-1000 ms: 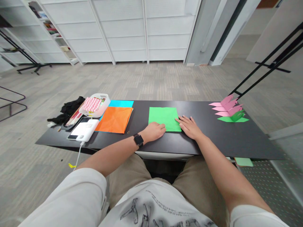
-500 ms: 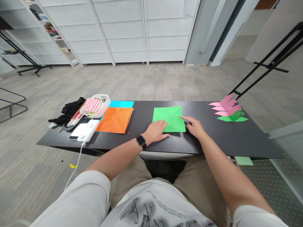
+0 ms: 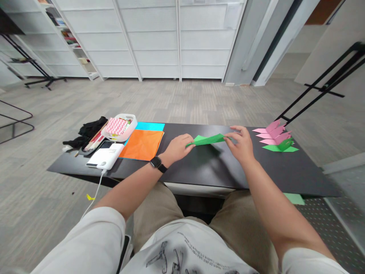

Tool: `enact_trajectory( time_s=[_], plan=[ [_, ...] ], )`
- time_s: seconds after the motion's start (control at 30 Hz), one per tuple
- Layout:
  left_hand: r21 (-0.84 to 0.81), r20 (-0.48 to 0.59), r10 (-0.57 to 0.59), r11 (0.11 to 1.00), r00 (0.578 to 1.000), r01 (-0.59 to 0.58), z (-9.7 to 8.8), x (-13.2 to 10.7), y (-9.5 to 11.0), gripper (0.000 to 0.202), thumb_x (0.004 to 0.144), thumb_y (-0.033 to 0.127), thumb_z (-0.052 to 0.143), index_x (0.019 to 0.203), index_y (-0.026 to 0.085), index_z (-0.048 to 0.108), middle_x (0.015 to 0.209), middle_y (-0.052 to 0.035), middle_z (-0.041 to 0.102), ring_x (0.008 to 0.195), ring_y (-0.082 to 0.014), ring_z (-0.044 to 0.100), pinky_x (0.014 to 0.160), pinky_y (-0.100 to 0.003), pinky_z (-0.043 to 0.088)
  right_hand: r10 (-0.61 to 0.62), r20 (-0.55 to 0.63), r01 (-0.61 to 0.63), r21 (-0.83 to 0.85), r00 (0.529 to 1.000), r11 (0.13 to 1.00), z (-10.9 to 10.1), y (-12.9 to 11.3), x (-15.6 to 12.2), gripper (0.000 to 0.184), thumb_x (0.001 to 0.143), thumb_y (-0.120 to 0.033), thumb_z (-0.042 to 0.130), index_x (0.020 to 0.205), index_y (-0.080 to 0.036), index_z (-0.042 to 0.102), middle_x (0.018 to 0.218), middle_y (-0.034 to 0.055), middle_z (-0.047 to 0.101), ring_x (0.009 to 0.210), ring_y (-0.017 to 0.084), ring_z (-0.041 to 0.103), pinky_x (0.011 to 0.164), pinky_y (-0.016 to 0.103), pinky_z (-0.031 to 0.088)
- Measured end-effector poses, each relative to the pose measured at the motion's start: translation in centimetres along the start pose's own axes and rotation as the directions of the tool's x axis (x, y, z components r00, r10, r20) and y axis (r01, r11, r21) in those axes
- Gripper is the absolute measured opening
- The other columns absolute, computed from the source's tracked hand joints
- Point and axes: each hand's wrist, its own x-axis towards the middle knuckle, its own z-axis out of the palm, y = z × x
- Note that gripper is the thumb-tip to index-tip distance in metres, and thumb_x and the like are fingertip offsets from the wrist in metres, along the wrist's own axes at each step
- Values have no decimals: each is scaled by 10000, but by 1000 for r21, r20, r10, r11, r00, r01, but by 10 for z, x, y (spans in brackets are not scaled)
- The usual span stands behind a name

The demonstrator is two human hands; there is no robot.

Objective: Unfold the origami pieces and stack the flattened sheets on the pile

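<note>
Green paper (image 3: pixel 209 140), apparently bowed

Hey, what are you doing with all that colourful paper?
A person is holding a bright green sheet of paper up above the black rectangular table. The left hand pinches one end and the right hand has the other, with the sheet tilted and a shadow underneath. On the left lie flat orange paper sheets. Over on the right stands a row of folded pink and green paper shapes.
</note>
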Motion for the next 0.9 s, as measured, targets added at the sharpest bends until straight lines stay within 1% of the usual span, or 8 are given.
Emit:
enact_trajectory(
  time_s=[0.17,0.33,0.43,0.57,0.63,0.73,0.8,0.9],
  plan=[
    [-61,-119,-54,997,991,47,-69,9,-31,160,1029,323,619,985,208,720,1047,-55,763,1011,-212,700,945,-361,541,-39,68,37,30,997,999,7,-40,27,297,1047,-436,542,1024,-261,781,1004,103,774,996,302,715,957,466,577],
    [10,-285,-121,992,951,129,-141,-5,-58,191,1011,383,640,959,232,745,1052,-37,781,1036,-221,711,999,-378,547,8,41,-19,260,999,966,38,-91,56,250,990,-468,632,894,-258,729,839,50,727,766,225,676,752,371,574],
    [115,-457,-163,964,875,240,-179,-21,-70,204,1023,397,613,1016,240,743,1083,-53,779,1082,-249,704,1039,-413,547,105,99,-140,486,990,862,69,-121,73,250,935,-492,703,870,-251,697,735,3,650,667,181,623,658,328,554],
    [195,-699,-131,911,703,364,-212,-46,-73,250,1013,401,628,1224,281,688,1258,-85,729,1254,-297,636,1139,-492,498,207,350,-404,720,914,565,124,-151,86,351,841,-580,771,856,-251,650,669,-39,576,583,139,568,509,257,512],
    [214,-729,-121,895,674,392,-217,-58,-70,282,1013,394,625,1275,297,662,1303,-89,701,1310,-307,600,1181,-518,462,231,457,-510,730,859,456,153,-162,85,349,809,-556,794,842,-249,631,651,-48,576,563,128,576,470,231,497],
    [240,-651,-165,881,741,407,-205,-71,-68,293,1034,372,576,1290,265,668,1346,-112,666,1341,-317,574,1203,-543,426,297,521,-599,687,800,410,192,-174,77,277,826,-464,782,817,-244,615,603,-64,562,525,117,581,443,212,499],
    [255,-555,-215,876,804,410,-184,-76,-73,319,1038,364,558,1299,227,682,1370,-135,651,1338,-326,571,1195,-553,422,359,563,-667,633,745,393,213,-180,69,251,844,-407,781,803,-243,595,591,-74,565,510,109,586,433,200,505],
    [279,-407,-286,866,868,416,-136,-83,-88,381,1052,379,534,1344,183,678,1367,-155,667,1314,-326,590,1179,-531,441,424,639,-767,537,642,351,239,-187,59,215,880,-323,769,811,-233,586,611,-77,596,514,93,609,457,187,542]
  ],
)
